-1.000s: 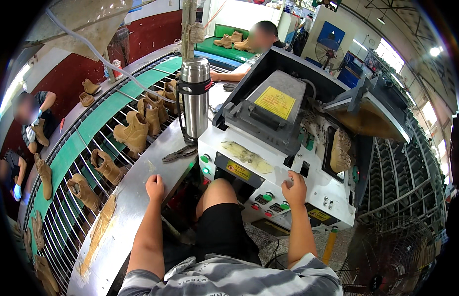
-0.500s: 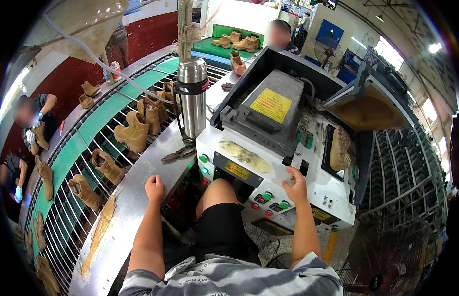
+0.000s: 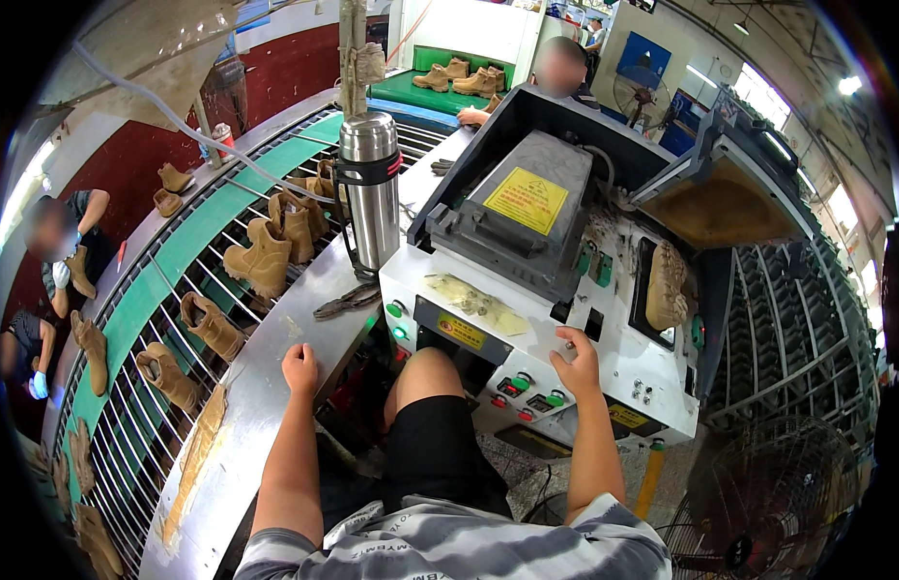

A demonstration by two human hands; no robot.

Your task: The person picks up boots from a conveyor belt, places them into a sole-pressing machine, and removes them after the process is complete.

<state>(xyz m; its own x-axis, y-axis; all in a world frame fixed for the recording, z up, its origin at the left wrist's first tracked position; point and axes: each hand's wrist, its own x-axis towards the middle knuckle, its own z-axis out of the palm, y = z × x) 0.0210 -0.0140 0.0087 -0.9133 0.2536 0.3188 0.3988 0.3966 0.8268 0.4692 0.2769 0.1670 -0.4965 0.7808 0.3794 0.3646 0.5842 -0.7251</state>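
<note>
My left hand [image 3: 299, 368] is curled into a fist above the near edge of the metal table [image 3: 275, 362], with nothing visible in it. At the front of a white machine [image 3: 449, 290] is my right hand [image 3: 577, 362], thumb and forefinger apart, bent over the top edge near its buttons. No object shows in that hand. The machine's dark press unit [image 3: 522, 217] bears a yellow warning label. On its right side, a tan shoe part [image 3: 667, 287] lies in a recess beside a raised lid [image 3: 729, 198]. A steel thermos [image 3: 373, 198] stands between the table and machine.
Several tan boots [image 3: 256, 256] sit on the roller conveyor [image 3: 217, 290] at left. Dark gloves [image 3: 347, 301] lie by the thermos. More boots rest on a green shelf [image 3: 425, 94] behind. Co-workers are at far left and beyond the machine. A floor fan [image 3: 758, 503] stands lower right.
The co-worker behind the machine no longer shows a boot in hand; that hand is now lower at the table. Boots at far left have shifted slightly toward me. My hands have hardly moved.
</note>
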